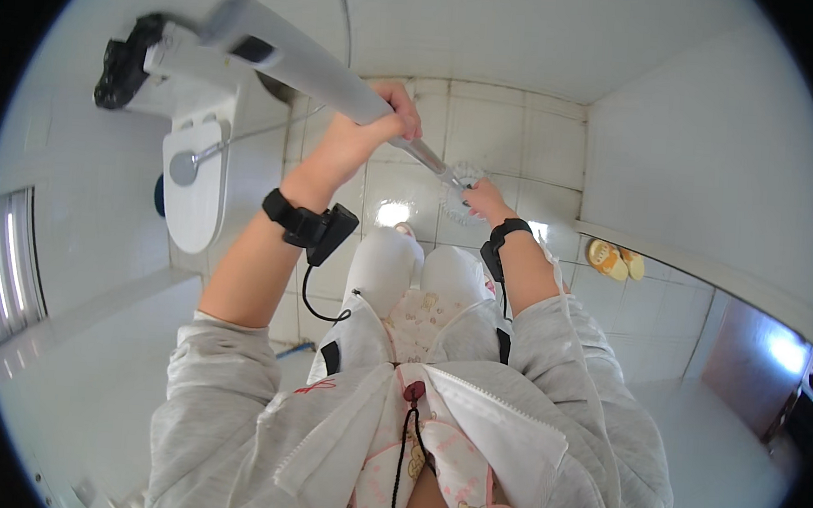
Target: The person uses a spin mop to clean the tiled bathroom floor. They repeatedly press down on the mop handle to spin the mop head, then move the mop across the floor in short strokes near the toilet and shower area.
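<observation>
A long-handled scrubber (306, 66) slants from the upper left down toward the floor. Its thick, pale grey handle has a dark panel near the top, and a thinner metallic pole runs on below. My left hand (382, 122) is closed round the lower end of the thick handle. Farther down, my right hand (486, 201) grips the thin pole, its fingers partly hidden. Around the pole's lower end, a round, pale, bristly-looking head (465, 176) shows against the floor tiles, partly covered by my right hand. A black strapped device sits on each wrist.
To the left stands a white toilet (199, 213) with a shower head (185, 168) on its lid and a hose trailing off. A black plastic bag (125, 64) is by the tank. Yellow-orange slippers (608, 259) lie on the tiled floor (526, 122) at right, beside a low ledge (703, 272).
</observation>
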{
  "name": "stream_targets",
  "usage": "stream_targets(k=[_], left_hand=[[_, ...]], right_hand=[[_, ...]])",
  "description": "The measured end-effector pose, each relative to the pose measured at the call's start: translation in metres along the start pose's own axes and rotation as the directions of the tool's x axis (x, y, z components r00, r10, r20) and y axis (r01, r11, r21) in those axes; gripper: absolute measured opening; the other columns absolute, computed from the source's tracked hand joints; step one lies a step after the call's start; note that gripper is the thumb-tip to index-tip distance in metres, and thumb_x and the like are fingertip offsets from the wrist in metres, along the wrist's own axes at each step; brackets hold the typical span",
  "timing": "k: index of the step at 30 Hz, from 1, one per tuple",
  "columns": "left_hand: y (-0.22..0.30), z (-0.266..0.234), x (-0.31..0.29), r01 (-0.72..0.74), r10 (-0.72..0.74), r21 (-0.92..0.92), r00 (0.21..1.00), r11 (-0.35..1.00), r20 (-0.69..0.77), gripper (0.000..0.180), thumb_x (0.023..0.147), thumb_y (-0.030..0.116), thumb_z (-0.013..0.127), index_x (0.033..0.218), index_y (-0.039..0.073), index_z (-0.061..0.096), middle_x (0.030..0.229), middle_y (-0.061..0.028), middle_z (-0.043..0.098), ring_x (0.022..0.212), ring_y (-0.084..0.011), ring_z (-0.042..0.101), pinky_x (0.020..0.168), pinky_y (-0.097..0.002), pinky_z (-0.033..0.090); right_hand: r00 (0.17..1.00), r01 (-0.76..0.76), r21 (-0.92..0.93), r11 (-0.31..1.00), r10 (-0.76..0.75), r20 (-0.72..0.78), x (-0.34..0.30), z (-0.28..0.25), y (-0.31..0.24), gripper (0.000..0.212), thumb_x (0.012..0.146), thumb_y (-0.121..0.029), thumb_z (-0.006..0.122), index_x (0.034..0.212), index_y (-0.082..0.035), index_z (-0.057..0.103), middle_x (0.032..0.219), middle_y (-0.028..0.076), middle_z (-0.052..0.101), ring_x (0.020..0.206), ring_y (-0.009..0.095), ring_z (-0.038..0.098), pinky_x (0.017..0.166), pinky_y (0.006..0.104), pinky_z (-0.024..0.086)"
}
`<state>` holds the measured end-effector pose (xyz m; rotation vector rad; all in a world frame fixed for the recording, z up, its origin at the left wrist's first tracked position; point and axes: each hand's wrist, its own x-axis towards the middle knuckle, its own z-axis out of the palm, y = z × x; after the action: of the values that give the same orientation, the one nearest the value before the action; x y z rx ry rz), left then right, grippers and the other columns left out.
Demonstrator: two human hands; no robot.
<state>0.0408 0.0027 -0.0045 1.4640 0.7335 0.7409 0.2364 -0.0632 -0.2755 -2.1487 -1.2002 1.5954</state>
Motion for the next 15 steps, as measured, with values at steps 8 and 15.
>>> stream_targets(k=[8,15], left_hand=[[0.035,0.04,0.0,0.18,-0.208,0.296,0.976,0.938,0.065,0.012,0.075,0.016,0.061,0.081,0.006,0.058,0.083,-0.0013,0.059,0.083,-0.0102,0.053,0.073,-0.0249,0.041],[0.047,0.056,-0.01,0.118,-0.268,0.436,0.915,0.892,0.301,0.022,0.071,0.022,0.066,0.085,0.008,0.059,0.08,0.0,0.059,0.078,-0.0092,0.053,0.068,-0.0245,0.042]], right_hand=[[0.989,0.089,0.331,0.939,-0.045,-0.139,-0.125,-0.084,-0.042,0.028,0.073,-0.02,0.054,0.088,0.004,0.054,0.068,0.012,0.06,0.05,0.021,0.059,0.043,0.032,0.044],[0.951,0.105,0.626,0.773,0.108,-0.291,-0.183,-0.118,-0.044,0.026,0.076,-0.021,0.053,0.089,0.002,0.052,0.075,0.013,0.059,0.056,0.021,0.059,0.045,0.0323,0.044]])
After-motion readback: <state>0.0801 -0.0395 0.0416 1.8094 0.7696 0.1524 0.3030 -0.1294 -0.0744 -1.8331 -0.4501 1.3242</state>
